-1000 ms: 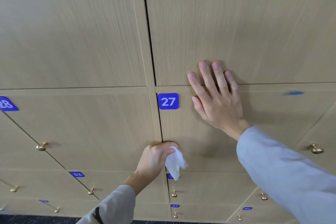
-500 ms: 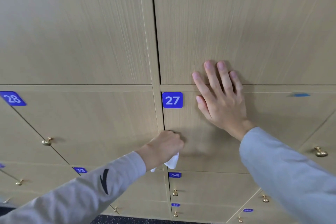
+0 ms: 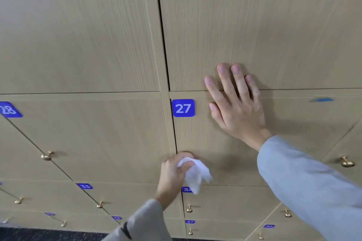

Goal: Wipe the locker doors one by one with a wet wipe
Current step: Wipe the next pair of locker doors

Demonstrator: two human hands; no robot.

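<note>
Light wooden locker door 27 (image 3: 225,162) fills the centre, with a blue number plate (image 3: 183,108) at its top left corner. My left hand (image 3: 174,172) grips a crumpled white wet wipe (image 3: 195,174) at the door's left edge, low down; the door's knob is hidden behind this hand. My right hand (image 3: 235,107) lies flat with straight, spread fingers on the top of door 27, its fingertips reaching over the gap onto the door above (image 3: 254,25).
Door 28 (image 3: 88,139) with a brass knob (image 3: 47,156) is to the left. Doors 33 (image 3: 117,197) and 34 (image 3: 225,201) lie below, smaller doors under them. Another brass knob (image 3: 346,162) sits at the right. Dark floor (image 3: 39,235) shows at the bottom.
My left hand turned at the door's left edge, so the wipe now hangs out to the right again. My right hand stayed flat in place.
</note>
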